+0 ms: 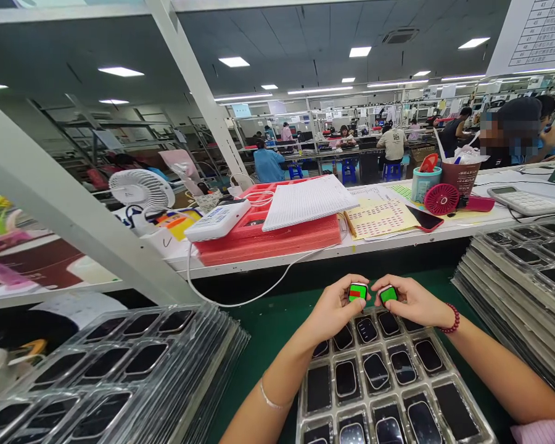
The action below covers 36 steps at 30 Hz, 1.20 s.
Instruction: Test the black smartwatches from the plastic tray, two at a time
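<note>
We hold two small watches above the far end of a clear tray (462,394) that lies on the green mat (268,327) in front of us. Our left hand (335,308) pinches the left watch (357,291) between thumb and fingers, and its screen shows green with a red edge. Our right hand (414,302) pinches the right watch (388,294) in the same way, and its screen is green too. The two watches are just beside each other, not touching as far as we can tell, and both are a little above the far row of the tray. The tray has many pockets, and in most of them lies a watch with a dark screen. On the right wrist we wear a red bead bracelet (452,320), and on the left wrist a thin silver one (271,401). At the near left stands a stack of trays (120,370) with dark watches, and at the right another stack (527,271). On the far shelf lie red foam pads (268,240) with a white sheet (308,200) on them, and a white box (217,220) with a cable just left of it. A white fan (141,188) stands far left. More to the right we see a small red fan (441,198), a cup (460,176) and a calculator (522,200). Other people sit at benches far behind.
</note>
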Each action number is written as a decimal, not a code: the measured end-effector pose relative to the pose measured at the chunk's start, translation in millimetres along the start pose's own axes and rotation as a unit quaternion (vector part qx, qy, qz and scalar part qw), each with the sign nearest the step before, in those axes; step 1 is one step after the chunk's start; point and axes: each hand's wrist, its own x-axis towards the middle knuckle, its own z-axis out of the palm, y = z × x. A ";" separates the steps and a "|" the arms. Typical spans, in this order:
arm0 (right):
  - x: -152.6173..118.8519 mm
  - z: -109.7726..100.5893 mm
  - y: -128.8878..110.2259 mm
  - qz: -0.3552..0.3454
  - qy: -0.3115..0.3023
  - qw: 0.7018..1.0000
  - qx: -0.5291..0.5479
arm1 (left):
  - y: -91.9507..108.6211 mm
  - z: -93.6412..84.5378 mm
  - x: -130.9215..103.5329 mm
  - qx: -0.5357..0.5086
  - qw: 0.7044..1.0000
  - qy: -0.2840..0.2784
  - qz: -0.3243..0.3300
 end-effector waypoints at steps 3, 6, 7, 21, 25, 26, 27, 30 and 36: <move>-0.3 -0.6 -1.8 0.002 0.010 1.000 -0.023 | 1.9 0.3 -0.5 -0.010 1.000 -0.006 0.004; -0.6 -1.2 -4.4 0.005 0.015 1.000 -0.018 | 3.6 -0.4 -0.8 0.004 1.000 -0.008 -0.012; -0.7 -1.4 -5.2 0.004 0.016 1.000 -0.016 | 4.0 -0.8 -0.9 0.010 1.000 -0.007 -0.022; -0.1 -3.6 -4.7 0.010 0.039 0.999 0.005 | 4.4 -4.6 2.3 -0.013 1.000 0.007 -0.028; 3.1 -4.8 -1.1 -0.021 0.036 0.999 0.025 | 2.7 -5.3 5.8 -0.017 1.000 0.006 -0.024; 3.7 -5.1 0.4 -0.017 0.036 0.999 0.026 | 2.8 -5.2 6.4 -0.014 1.000 0.005 -0.025; 4.2 -5.4 1.7 -0.010 0.035 0.999 0.025 | 3.0 -5.1 6.7 -0.010 1.000 0.004 -0.024; 5.0 -6.0 3.4 0.009 0.031 0.999 0.017 | 3.2 -5.4 6.9 0.005 1.000 0.013 -0.011; 5.4 -6.5 1.9 0.016 0.019 0.999 0.048 | 1.4 -7.1 6.6 0.018 0.999 0.028 -0.020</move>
